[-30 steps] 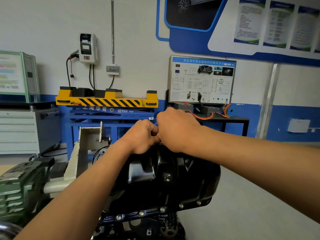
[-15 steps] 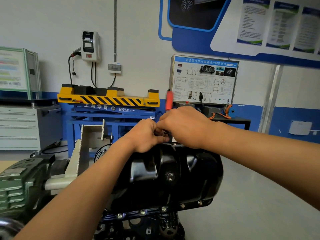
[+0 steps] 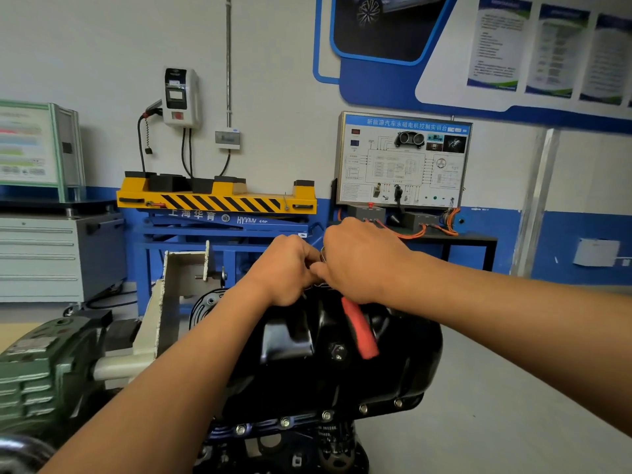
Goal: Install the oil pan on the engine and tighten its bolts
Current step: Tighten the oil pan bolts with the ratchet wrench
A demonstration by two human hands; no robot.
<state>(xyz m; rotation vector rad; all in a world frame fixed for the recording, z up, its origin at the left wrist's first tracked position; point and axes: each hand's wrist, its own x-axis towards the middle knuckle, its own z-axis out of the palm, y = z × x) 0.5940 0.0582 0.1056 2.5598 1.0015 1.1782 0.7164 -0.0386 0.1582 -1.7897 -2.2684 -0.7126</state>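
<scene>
The black oil pan (image 3: pixel 307 364) sits on the engine, with several bolts (image 3: pixel 326 415) in its near flange. Both hands meet at the pan's far top edge. My right hand (image 3: pixel 362 261) grips a tool with a red handle (image 3: pixel 359 330), which hangs down over the pan towards me. My left hand (image 3: pixel 287 268) has its fingers curled and pinches the tool's metal end right beside the right hand. The tool's tip and the bolt under it are hidden by the hands.
The engine hangs on a stand with a cream bracket (image 3: pixel 184 268) and a green gearbox (image 3: pixel 41 367) at the left. A yellow and blue lift table (image 3: pixel 215 200), a grey drawer cabinet (image 3: pixel 37 254) and a training board (image 3: pixel 403 159) stand along the wall. Grey floor lies to the right.
The red handle stuck up above my right hand half a second ago; it now points down over the pan. Both hands stay at the pan's far edge.
</scene>
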